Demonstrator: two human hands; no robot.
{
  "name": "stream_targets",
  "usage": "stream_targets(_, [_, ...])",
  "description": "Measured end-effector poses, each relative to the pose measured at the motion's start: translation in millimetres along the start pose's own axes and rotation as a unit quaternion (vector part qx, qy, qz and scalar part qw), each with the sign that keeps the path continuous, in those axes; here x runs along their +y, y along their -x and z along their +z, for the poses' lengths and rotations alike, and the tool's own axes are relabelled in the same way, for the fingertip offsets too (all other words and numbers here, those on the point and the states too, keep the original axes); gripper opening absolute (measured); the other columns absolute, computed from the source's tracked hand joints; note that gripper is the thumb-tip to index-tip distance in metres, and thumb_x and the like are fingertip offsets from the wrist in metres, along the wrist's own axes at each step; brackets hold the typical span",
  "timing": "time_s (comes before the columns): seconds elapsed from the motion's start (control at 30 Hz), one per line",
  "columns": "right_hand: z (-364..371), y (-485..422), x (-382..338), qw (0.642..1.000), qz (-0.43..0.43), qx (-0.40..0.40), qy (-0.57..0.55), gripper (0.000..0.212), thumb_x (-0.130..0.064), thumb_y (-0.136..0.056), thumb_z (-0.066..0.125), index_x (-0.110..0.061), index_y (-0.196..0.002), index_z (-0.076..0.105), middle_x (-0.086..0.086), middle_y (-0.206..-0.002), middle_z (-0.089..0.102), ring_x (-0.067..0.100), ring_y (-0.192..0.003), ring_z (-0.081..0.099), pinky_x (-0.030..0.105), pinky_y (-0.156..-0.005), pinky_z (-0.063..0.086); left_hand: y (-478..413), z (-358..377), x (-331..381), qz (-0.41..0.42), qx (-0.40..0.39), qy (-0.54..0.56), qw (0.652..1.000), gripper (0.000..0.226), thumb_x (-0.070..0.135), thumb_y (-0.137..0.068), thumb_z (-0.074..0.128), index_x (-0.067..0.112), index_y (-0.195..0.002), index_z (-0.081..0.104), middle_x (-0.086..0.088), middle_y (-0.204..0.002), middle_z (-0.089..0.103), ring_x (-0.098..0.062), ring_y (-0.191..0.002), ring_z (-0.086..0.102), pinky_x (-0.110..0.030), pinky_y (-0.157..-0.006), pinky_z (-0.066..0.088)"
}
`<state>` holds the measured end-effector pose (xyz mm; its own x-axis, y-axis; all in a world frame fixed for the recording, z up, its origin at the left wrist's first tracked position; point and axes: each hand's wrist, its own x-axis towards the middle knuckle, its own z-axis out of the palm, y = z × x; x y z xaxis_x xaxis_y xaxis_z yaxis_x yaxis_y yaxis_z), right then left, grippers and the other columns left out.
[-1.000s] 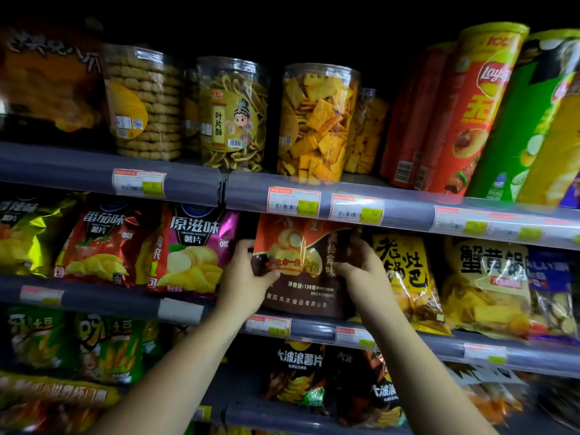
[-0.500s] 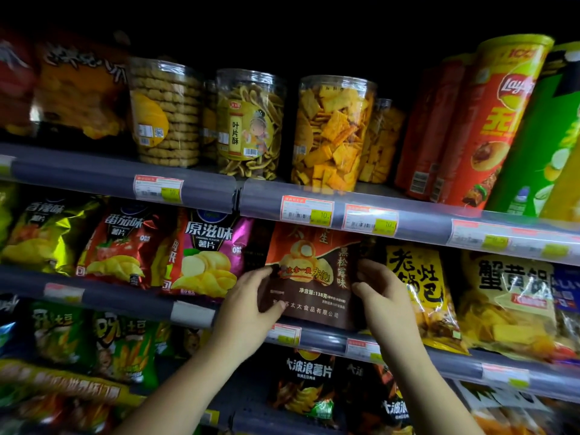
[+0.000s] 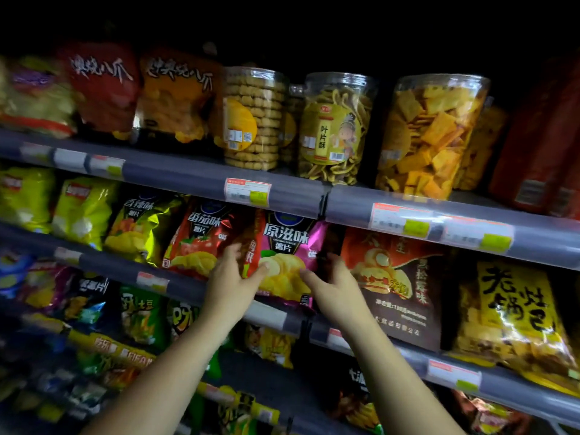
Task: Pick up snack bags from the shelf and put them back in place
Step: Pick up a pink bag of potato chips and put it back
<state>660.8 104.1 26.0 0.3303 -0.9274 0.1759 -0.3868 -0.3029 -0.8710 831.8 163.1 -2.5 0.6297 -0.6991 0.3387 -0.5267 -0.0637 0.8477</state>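
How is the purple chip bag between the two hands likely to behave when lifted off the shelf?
The purple chip bag looks puffed with air, so probably light for its size. Its glossy foil may be slippery and crumple under the left hand and right hand. The chips pictured suggest fragile contents.

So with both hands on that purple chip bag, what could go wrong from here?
1. The purple chip bag is wedged between the red tomato bag and the dark brown bag; pulling it could drag a neighbour off the shelf.
2. The left hand and right hand grip only its lower part, so it may slip or the chips get crushed.
3. Its top sits under the shelf rail and may snag.
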Motion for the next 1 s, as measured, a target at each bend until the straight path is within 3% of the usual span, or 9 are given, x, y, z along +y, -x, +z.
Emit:
stream_targets(0.13, [27,-10,-3,0.999,0.021,0.044,-0.012,0.050,-0.037,-0.093,0.070,-0.013,-0.135,0.056,-0.002,-0.117,0.067,0.016,-0.104,0.063,0.028,-0.085,0.046,-24,4,-13,0.023,-0.060,0.009,0.998,0.054,0.048,-0.081,0.073,0.021,-0.125,0.059,0.008,-0.106,0.070,-0.014,-0.096,0.068,-0.036,-0.084,0.057])
stream_targets(0.23, [33,-13,-4,0.992,0.044,0.106,-0.044,0.058,-0.050,-0.086,0.073,-0.015,-0.131,0.062,0.003,-0.121,0.074,0.020,-0.107,0.070,0.043,-0.094,0.058,-42,-4,-17,0.054,-0.122,0.062,0.989,0.036,0.042,-0.082,0.076,0.027,-0.112,0.064,0.017,-0.094,0.069,0.000,-0.087,0.065,-0.021,-0.073,0.052])
stream_targets(0.37, [34,-7,-9,0.987,0.052,0.111,-0.103,0.042,-0.043,-0.090,0.073,-0.012,-0.118,0.069,0.002,-0.097,0.077,0.012,-0.075,0.070,0.026,-0.060,0.054,-60,-18,-17,0.055,-0.216,0.167,0.960,0.037,0.043,-0.078,0.079,0.035,-0.112,0.065,0.011,-0.106,0.073,-0.004,-0.099,0.068,-0.032,-0.088,0.057])
stream_targets(0.47, [29,9,-11,0.975,0.048,0.079,-0.202,0.030,-0.030,-0.089,0.074,-0.011,-0.111,0.074,0.009,-0.102,0.082,0.022,-0.092,0.079,0.034,-0.078,0.063,-59,-25,-20,0.000,-0.294,0.238,0.926,0.073,0.055,-0.062,0.082,0.038,-0.128,0.055,0.008,-0.123,0.068,-0.009,-0.113,0.065,-0.038,-0.098,0.055])
stream_targets(0.57, [30,29,-10,0.964,0.045,0.047,-0.257,0.045,-0.035,-0.077,0.078,-0.015,-0.117,0.072,0.011,-0.113,0.080,0.023,-0.101,0.077,0.036,-0.084,0.061,-44,-32,-24,-0.030,-0.341,0.279,0.897,0.099,0.056,-0.052,0.088,0.035,-0.138,0.046,-0.002,-0.126,0.069,-0.019,-0.114,0.068,-0.045,-0.100,0.054])
stream_targets(0.67, [38,49,-8,0.963,0.048,-0.014,-0.266,0.051,-0.023,-0.078,0.081,-0.016,-0.126,0.065,0.009,-0.117,0.079,0.024,-0.104,0.077,0.031,-0.078,0.062,-19,-39,-29,-0.021,-0.366,0.280,0.887,0.073,0.038,-0.059,0.091,0.028,-0.124,0.061,0.000,-0.114,0.077,-0.021,-0.104,0.074,-0.040,-0.091,0.058])
stream_targets(0.77, [37,63,-3,0.965,0.040,-0.053,-0.252,0.057,-0.022,-0.076,0.087,-0.008,-0.127,0.066,0.013,-0.118,0.079,0.032,-0.109,0.075,0.035,-0.085,0.062,0,-52,-36,-0.064,-0.406,0.319,0.854,0.050,0.019,-0.065,0.089,0.012,-0.111,0.071,-0.008,-0.106,0.079,-0.026,-0.098,0.075,-0.032,-0.079,0.061])
stream_targets(0.87, [29,75,4,0.962,0.035,-0.086,-0.257,0.068,-0.041,-0.060,0.095,-0.011,-0.117,0.074,0.017,-0.117,0.078,0.033,-0.105,0.076,0.040,-0.088,0.061,13,-63,-45,-0.105,-0.437,0.358,0.819,0.062,0.028,-0.061,0.093,0.006,-0.114,0.071,-0.022,-0.118,0.072,-0.040,-0.112,0.068,-0.048,-0.096,0.055])
stream_targets(1.0, [26,85,7,0.952,0.038,-0.109,-0.283,0.075,-0.047,-0.056,0.096,-0.011,-0.118,0.073,0.018,-0.117,0.078,0.032,-0.105,0.076,0.038,-0.084,0.062,28,-72,-47,-0.108,-0.419,0.333,0.837,0.065,0.029,-0.062,0.090,0.005,-0.118,0.067,-0.020,-0.119,0.072,-0.042,-0.116,0.065,-0.051,-0.102,0.051])
